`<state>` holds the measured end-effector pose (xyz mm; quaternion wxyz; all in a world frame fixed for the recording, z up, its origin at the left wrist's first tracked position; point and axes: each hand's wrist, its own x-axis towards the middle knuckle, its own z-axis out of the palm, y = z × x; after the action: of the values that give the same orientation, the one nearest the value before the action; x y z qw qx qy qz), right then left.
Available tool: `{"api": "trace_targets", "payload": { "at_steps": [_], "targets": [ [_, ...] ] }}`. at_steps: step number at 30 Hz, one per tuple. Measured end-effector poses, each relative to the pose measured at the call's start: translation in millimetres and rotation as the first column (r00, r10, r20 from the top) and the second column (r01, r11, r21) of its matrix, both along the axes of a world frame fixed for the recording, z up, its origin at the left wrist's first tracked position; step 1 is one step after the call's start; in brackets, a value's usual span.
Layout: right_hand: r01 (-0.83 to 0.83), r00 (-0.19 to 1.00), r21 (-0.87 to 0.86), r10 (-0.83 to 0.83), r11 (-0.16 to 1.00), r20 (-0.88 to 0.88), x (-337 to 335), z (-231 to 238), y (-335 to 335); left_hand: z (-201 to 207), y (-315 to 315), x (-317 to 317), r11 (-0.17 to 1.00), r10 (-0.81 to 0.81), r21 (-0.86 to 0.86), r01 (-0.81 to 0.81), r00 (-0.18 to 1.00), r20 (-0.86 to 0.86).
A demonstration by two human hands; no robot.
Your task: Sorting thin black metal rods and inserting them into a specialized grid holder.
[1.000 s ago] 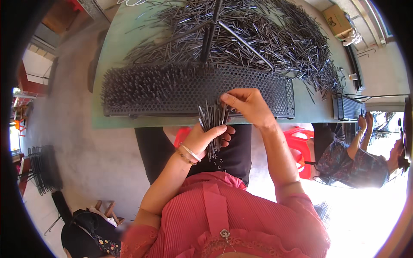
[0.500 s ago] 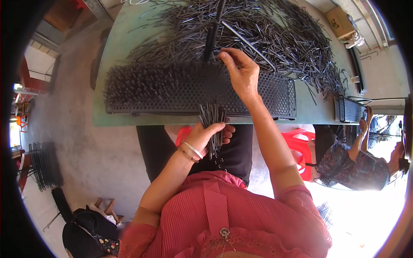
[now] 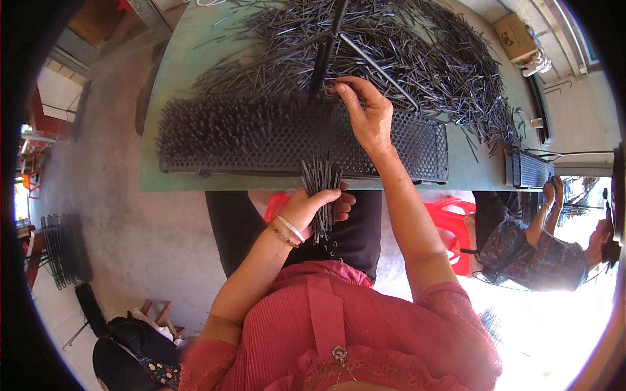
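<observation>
My left hand, in front of the table edge, is wrapped round a bundle of thin black plastic-looking strips standing roughly upright. Above it lies a long black perforated panel. Dense black strips stick up from its left part, while rows of bare holes show on the right. Over the panel's far side, my right hand is closed in a pinch, thumb and forefinger close together beside a dark upright bar. What those fingertips hold, if anything, is too small to tell.
A big heap of loose black strips covers the far part of the green table. At the right, another person handles a similar panel. A red stool stands below the table edge; a cardboard box sits far right.
My hands have stayed almost in place, the left still round its bundle and the right shifting only slightly at the panel. The other person's hands have moved a little.
</observation>
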<state>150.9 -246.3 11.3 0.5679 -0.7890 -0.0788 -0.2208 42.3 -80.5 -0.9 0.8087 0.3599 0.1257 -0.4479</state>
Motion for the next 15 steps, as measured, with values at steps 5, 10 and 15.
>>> {"api": "trace_targets", "payload": {
  "at_steps": [5,10,15],
  "targets": [
    [0.047,0.997,0.096,-0.040,0.994,-0.069,-4.7,-3.0,3.2,0.7,-0.5,1.2,1.000,-0.010,0.012,0.010,1.000,-0.004],
    [0.041,0.993,-0.247,-0.012,0.968,0.119,-4.6,0.7,10.1,-0.7,0.2,0.7,1.000,-0.004,0.007,0.004,1.000,-0.001],
    [0.020,0.978,-0.342,0.053,0.940,0.201,-3.3,3.5,9.8,-3.1,1.0,0.1,1.000,-0.021,-0.017,0.022,0.999,0.027]
  ]
}}
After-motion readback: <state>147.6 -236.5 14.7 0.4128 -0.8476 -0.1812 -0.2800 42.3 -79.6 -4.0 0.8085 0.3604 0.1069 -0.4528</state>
